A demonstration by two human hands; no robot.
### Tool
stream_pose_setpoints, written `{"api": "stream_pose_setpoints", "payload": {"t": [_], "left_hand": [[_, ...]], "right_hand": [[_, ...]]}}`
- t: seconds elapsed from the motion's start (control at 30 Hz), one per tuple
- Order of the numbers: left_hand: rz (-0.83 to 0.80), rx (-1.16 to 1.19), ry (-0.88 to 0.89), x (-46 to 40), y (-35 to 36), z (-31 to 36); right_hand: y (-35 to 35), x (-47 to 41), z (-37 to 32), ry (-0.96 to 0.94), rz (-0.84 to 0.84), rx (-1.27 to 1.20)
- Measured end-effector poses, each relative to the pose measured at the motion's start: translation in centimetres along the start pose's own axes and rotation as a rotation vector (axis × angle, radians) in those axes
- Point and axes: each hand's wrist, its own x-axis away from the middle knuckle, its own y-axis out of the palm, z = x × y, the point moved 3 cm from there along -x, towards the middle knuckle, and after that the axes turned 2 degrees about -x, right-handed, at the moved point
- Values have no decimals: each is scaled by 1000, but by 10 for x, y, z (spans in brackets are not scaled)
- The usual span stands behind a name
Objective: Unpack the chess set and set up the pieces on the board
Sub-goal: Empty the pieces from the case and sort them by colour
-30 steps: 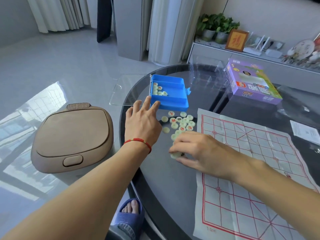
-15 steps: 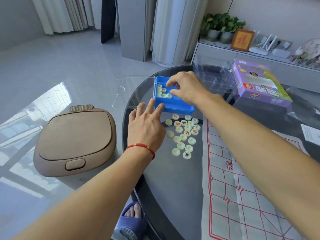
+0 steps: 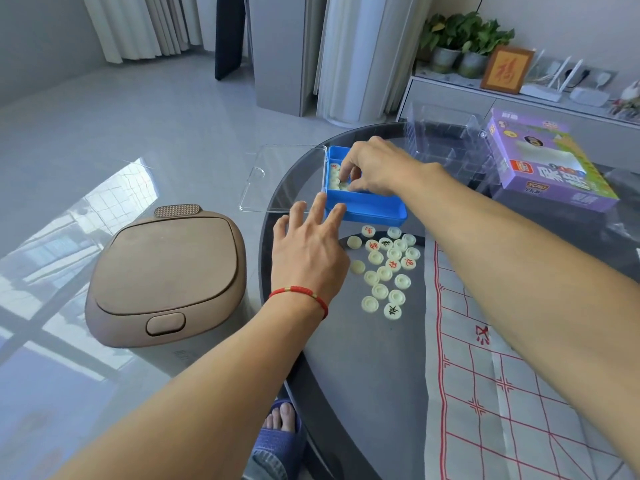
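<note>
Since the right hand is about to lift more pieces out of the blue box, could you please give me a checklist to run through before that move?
1. Blue box steadied: ok, the left hand has straight fingers touching its near corner.
2. Lid out of the way: ok, it lies swung open to the box's left.
3. Right hand on the pieces in the box: ok for reach, fingers curl down among them; whether one is pinched, cannot tell.
4. Room beside the loose pieces: ok, bare glass lies nearer the person.
5. Board laid out: ok, flat on the table, no pieces on it.
</note>
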Motion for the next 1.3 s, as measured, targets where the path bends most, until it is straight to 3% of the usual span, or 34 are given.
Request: {"api": "stream_pose_setpoints", "payload": {"t": [0.2, 0.33, 0.57, 0.8, 0.93, 1.17, 1.3], "left_hand": [[-11, 14, 2, 0, -3, 0], [-32, 27, -8, 0, -4, 0], [-13, 265, -60, 1, -10, -4], [-18, 483, -176, 3, -17, -13], [-1, 481, -181, 5, -18, -15], [54, 399, -95, 0, -12, -11], [59, 393, -88, 1, -13, -11]], "right_hand": [[-14, 11, 5, -50, 95, 80], [-43, 62, -4, -131, 144, 6], [-25, 174, -51, -285, -20, -85], [3, 170, -64, -346, -19, -9], [7, 171, -61, -368, -24, 72], [-13, 107, -24, -112, 250, -193], [-2, 49, -9, 8, 217, -265]]}}
